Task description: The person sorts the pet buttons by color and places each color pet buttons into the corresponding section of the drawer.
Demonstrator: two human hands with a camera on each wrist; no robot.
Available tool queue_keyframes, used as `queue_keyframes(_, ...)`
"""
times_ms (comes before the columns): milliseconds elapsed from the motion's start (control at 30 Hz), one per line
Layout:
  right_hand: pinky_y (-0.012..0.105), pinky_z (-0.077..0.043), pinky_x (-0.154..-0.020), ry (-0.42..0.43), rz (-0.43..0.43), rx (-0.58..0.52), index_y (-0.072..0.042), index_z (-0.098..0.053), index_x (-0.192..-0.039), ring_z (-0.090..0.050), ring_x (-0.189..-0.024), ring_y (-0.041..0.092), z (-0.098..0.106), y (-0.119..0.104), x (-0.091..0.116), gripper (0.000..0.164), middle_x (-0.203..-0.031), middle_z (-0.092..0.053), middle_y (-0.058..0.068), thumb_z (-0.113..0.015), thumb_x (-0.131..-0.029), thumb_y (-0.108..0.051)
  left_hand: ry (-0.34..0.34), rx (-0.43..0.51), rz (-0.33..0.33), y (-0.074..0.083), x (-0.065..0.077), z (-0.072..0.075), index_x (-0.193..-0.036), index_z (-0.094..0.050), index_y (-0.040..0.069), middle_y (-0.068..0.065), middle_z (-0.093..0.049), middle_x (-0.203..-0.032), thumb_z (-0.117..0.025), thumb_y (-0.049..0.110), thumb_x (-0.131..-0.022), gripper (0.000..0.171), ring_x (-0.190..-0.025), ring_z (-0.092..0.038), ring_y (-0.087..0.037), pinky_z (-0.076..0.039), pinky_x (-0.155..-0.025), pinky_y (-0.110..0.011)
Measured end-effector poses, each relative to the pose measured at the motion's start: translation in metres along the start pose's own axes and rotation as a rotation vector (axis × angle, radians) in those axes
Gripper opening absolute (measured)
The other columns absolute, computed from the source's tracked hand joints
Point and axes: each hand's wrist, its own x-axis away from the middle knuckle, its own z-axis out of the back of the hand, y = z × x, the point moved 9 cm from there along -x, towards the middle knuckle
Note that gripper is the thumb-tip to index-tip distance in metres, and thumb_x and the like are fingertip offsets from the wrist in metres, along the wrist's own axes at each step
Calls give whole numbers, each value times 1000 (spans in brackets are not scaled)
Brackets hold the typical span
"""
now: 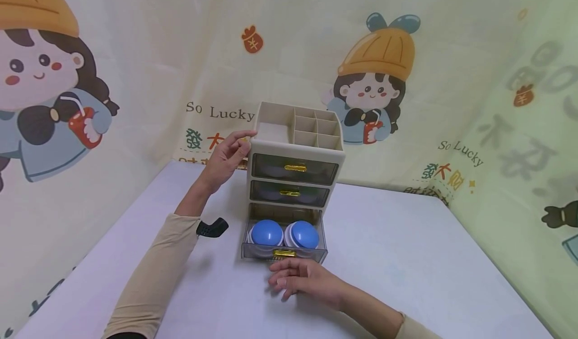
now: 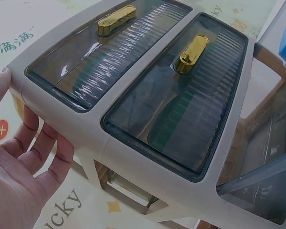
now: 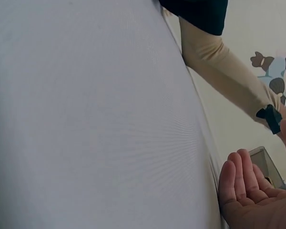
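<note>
A cream desktop drawer organizer point(image 1: 295, 151) stands on the table, its smoky clear bottom drawer point(image 1: 253, 252) pulled out. Inside that drawer sit two round white objects with blue domed tops, a left one point(image 1: 267, 232) and a right one point(image 1: 304, 234). My left hand point(image 1: 224, 159) holds the organizer's upper left corner, thumb at the edge and fingers bent against the side wall. Just in front of the bottom drawer's gold handle point(image 1: 284, 253) hovers my right hand point(image 1: 309, 281), fingers loosely bent around nothing.
Two closed drawers, an upper one point(image 1: 271, 166) and a middle one point(image 1: 266, 191), have gold handles and dim contents. An open tray with compartments point(image 1: 275, 128) tops the organizer. Patterned cloth point(image 1: 289, 53) hangs behind the white table point(image 1: 397, 259).
</note>
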Motion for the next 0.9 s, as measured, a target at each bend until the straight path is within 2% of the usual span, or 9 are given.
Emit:
queue_keyframes(100, 29, -58, -88, -1, -32, -51, 12, -47, -142, -68, -105, 15, 1, 3, 0, 52, -128, -66, 22, -61, -104, -19, 2, -2, 0, 1, 0, 0, -145, -56, 24, -10, -60, -121, -54, 23, -107, 38, -115, -58, -24, -54, -92, -28)
queue_keyframes(300, 29, -57, -89, 66, -89, -162, 10, -46, -144, -68, -102, 12, 9, 8, 1, 55, -118, -73, 5, -59, -104, -25, 1, -1, 0, 3, 1, -1, -146, -55, 23, -10, -60, -119, -54, 22, -107, 38, -115, -59, -24, -55, -91, -27)
queue_keyframes(400, 30, -57, -89, 80, -96, -193, 10, -47, -144, -68, -104, 12, 10, 8, 2, 55, -116, -74, 2, -60, -104, -25, 1, -2, -3, 4, 1, -1, -146, -55, 22, -9, -60, -120, -54, 22, -107, 39, -115, -59, -24, -55, -90, -27)
queue_keyframes(533, 30, -57, -89, 82, -99, -192, 9, -48, -144, -68, -105, 13, 10, 6, 2, 55, -116, -73, 1, -60, -104, -26, 2, -6, -7, 3, 1, 0, -146, -55, 21, -10, -59, -117, -54, 22, -108, 39, -114, -59, -24, -55, -90, -28)
queue_keyframes(767, 30, -56, -89, 99, -99, -163, 8, -48, -144, -68, -105, 12, 10, -2, -1, 56, -118, -74, 2, -59, -104, -29, 2, 1, 0, 1, 3, 0, -145, -55, 22, -11, -60, -129, -54, 21, -108, 38, -115, -59, -25, -55, -90, -28)
queue_keyframes(900, 28, -54, -88, 132, -101, -163, 9, -48, -144, -68, -104, 12, 15, -7, -6, 56, -115, -74, 1, -60, -104, -29, -4, 5, 2, 0, 2, -1, -145, -55, 23, -11, -60, -125, -54, 23, -107, 38, -113, -59, -25, -55, -88, -28)
